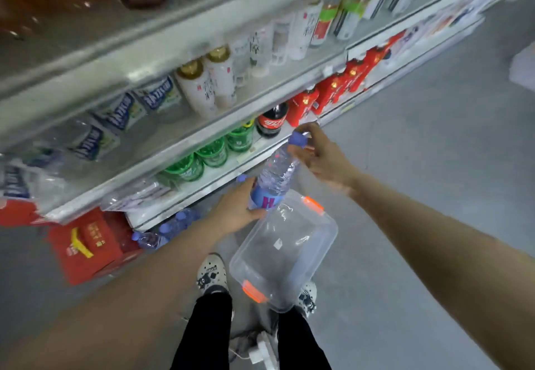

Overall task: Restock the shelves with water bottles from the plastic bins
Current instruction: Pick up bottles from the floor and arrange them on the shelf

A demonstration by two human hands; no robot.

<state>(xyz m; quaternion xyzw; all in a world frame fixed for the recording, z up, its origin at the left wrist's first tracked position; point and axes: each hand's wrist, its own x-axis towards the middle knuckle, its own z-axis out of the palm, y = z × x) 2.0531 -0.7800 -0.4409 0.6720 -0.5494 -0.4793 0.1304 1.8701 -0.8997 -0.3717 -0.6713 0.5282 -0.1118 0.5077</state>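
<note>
Both hands are on one water bottle (275, 178): left hand (234, 210) wraps its base, right hand (321, 155) pinches the neck, probably steadying it above the plastic bin (327, 233) before shelving on the bottom shelf (202, 187).

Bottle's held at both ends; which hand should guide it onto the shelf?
Probably left: the left hand grips the bottle round its labelled body, nearest the shelf. The right hand only pinches near the cap.

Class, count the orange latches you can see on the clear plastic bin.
2. One orange latch sits at the end of the clear plastic bin toward the shelves; the other at the end by the person's shoes. Others may be hidden.
</note>
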